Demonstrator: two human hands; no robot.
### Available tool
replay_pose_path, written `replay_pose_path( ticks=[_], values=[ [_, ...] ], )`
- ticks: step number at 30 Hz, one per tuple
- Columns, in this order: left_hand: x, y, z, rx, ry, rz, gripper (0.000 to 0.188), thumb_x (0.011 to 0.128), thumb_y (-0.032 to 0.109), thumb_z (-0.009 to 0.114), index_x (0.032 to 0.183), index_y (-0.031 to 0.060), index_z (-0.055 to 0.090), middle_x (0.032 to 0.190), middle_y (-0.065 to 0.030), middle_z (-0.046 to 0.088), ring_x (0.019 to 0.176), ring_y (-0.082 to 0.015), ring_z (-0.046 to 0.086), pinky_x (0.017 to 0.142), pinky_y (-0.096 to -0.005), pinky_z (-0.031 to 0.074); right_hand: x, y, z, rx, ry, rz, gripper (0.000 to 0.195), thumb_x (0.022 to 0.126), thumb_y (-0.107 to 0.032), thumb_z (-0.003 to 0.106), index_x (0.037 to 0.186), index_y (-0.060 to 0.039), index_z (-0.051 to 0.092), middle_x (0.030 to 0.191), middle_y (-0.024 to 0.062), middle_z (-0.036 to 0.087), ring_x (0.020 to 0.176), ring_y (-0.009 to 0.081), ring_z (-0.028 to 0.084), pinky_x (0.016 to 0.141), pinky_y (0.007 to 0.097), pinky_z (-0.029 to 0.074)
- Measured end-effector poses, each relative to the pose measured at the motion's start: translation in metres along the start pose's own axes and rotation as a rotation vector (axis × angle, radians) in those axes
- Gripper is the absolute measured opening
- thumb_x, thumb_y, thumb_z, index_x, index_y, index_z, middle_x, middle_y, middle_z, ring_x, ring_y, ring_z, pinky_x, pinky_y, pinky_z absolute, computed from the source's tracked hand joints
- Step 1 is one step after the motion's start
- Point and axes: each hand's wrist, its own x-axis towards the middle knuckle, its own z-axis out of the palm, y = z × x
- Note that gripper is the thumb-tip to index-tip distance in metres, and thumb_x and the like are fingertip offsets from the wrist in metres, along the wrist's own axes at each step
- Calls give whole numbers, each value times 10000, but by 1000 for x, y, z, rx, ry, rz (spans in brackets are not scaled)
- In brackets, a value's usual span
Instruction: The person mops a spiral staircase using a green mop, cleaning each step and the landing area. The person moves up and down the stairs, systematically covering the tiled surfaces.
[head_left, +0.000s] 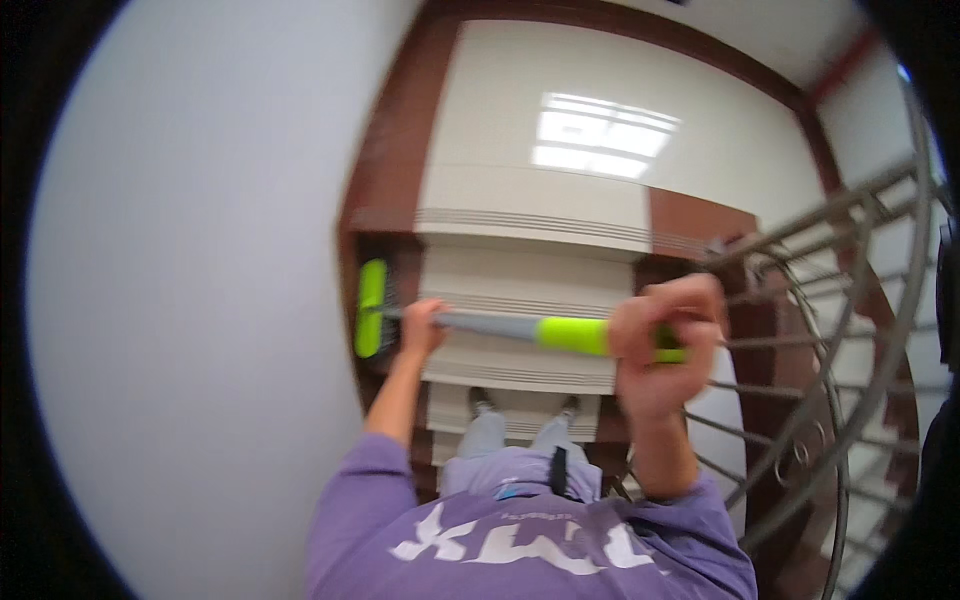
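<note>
A broom with a grey pole (491, 324) lies nearly level across the stairs in front of me. Its lime-green head (370, 309) with dark bristles is at the left, near the wall at the end of a step. My left hand (424, 326) is closed around the pole close to the head. At the other end, my right hand (667, 341) grips the lime-green handle sleeve (574, 334), with the fingers wrapped over its tip. The right hand is slightly blurred and covers part of the sleeve.
Cream stair treads (525, 270) with grooved edges and brown side borders run before me. Beyond them is a glossy landing (495, 97) reflecting light. A plain pale wall (195, 300) rises on the left. Metal railings (825, 352) stand close on the right. My feet are on a lower step.
</note>
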Motion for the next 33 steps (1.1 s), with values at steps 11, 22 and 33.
replay_pose_path(
  ticks=[11, 22, 33],
  values=[
    [20, 259, 150, -111, -783, 361, 161, 596, 231, 679, 722, 133, 662, 701, -122, 638, 711, -345, 620, 644, -445, 502, -94, -224, -161, -257, 479, -336, 107, 882, -114, 345, 839, -45, 415, 522, 2, 294, 366, 84, 247, 340, 231, 257],
    [35, 482, 303, -465, -1075, 701, 236, 588, 251, 677, 789, 132, 710, 754, -152, 661, 759, -352, 640, 687, -457, 519, -164, -352, -200, -874, 779, -593, 142, 905, -128, 318, 790, -72, 381, 638, 20, 279, 496, 109, 238, 459, 238, 241],
    [9, 338, 204, -442, -424, 208, 154, 591, 216, 672, 628, 86, 598, 634, -164, 600, 661, -376, 609, 612, -463, 491, -66, -311, -249, -338, 207, -309, 78, 860, -97, 422, 828, -26, 413, 588, 24, 315, 462, 110, 274, 460, 228, 270]
  ],
)
